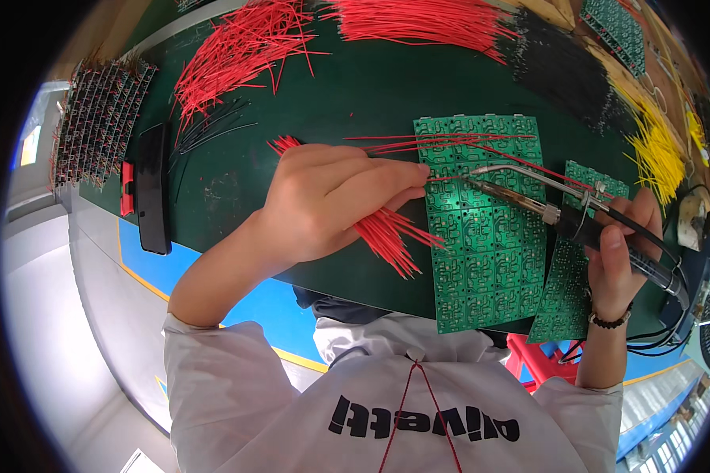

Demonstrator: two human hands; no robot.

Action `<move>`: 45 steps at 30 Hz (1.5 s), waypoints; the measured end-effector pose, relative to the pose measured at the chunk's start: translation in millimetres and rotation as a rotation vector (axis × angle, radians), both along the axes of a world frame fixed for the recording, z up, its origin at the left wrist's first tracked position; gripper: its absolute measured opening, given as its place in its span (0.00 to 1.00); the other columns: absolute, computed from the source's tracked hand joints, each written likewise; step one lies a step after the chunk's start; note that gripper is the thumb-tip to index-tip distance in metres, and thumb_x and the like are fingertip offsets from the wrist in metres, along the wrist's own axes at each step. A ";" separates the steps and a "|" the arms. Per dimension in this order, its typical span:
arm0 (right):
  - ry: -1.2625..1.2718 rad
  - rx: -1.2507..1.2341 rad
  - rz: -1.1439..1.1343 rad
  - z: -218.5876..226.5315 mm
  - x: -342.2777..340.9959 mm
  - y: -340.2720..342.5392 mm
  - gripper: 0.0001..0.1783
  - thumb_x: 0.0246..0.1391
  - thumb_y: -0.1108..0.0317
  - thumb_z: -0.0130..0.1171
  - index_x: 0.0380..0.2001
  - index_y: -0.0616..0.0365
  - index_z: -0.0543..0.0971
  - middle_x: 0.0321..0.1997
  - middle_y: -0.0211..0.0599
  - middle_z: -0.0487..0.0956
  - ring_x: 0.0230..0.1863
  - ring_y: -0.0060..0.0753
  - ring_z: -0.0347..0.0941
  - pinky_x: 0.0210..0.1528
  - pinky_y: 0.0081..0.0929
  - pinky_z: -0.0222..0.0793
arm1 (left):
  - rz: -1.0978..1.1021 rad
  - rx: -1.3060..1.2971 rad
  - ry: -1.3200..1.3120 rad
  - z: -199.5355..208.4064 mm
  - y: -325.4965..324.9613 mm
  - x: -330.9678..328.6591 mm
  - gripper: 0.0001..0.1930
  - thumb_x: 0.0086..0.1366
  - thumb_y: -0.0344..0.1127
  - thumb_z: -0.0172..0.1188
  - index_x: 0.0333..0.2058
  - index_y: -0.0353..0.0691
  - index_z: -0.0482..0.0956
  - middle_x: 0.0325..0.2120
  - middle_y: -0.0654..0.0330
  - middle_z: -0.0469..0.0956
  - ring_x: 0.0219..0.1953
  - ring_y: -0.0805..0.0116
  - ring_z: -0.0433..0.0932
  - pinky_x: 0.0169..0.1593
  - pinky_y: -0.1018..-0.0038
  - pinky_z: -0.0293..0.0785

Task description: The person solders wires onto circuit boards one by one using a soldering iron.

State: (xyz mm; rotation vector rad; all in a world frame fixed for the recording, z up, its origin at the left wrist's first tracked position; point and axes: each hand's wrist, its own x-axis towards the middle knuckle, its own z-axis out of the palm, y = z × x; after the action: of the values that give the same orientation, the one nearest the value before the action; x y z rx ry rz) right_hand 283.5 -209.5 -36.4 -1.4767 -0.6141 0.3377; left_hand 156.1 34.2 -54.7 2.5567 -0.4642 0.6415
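Right, the hands are well apart, each one busy. The left hand [327, 195] clamps a bundle of red wires [393, 240] in its grip while finger and thumb pinch a single red wire [445, 178]. The right hand [625, 246] wraps around a soldering iron [522, 202], a thin metal tube [528, 171] riding above it. And there's the meeting point, over the upper part of the green circuit board [489, 260] on the desk [355, 94]! Wire end and iron tip come very close; contact I can't call. It looks like soldering the wire down, and the next move calls for a steady pinch with the tip right on the joint. Loose red wires [402, 145] reach across the board's top. Farther out, black wires [556, 67] and a big red wire pile [418, 20] line the far edge.
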 end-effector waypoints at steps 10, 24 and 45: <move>-0.066 -0.083 0.028 -7.0 2.9 -3.4 0.16 0.44 0.61 0.54 0.25 0.56 0.59 0.18 0.24 0.58 0.15 0.09 0.51 0.11 0.07 0.48 | -0.031 -0.023 -0.076 -11.1 3.4 0.3 0.11 0.42 0.24 0.61 0.28 0.33 0.74 0.25 0.57 0.77 0.20 0.69 0.75 0.20 0.80 0.70; -0.045 -0.064 0.013 -9.8 1.9 -3.9 0.17 0.45 0.63 0.52 0.33 0.61 0.60 0.21 0.29 0.61 0.14 0.10 0.52 0.11 0.05 0.49 | 0.036 -0.096 -0.099 -14.9 -5.1 3.0 0.09 0.41 0.23 0.61 0.23 0.35 0.71 0.29 0.55 0.75 0.23 0.69 0.73 0.21 0.80 0.69; 0.007 -0.021 0.048 -7.6 1.5 -0.4 0.14 0.41 0.72 0.54 0.20 0.54 0.57 0.14 0.28 0.61 0.13 0.13 0.51 0.14 0.11 0.46 | 0.015 -0.090 -0.059 -13.6 -5.9 1.3 0.09 0.40 0.22 0.61 0.22 0.35 0.70 0.30 0.54 0.76 0.19 0.70 0.73 0.18 0.82 0.69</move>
State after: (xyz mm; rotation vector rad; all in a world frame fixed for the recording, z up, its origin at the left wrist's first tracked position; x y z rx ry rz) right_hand 285.0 -209.9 -43.9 -1.4822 -0.6427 0.3876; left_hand 157.3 28.3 -68.3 2.4641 -0.4259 0.7284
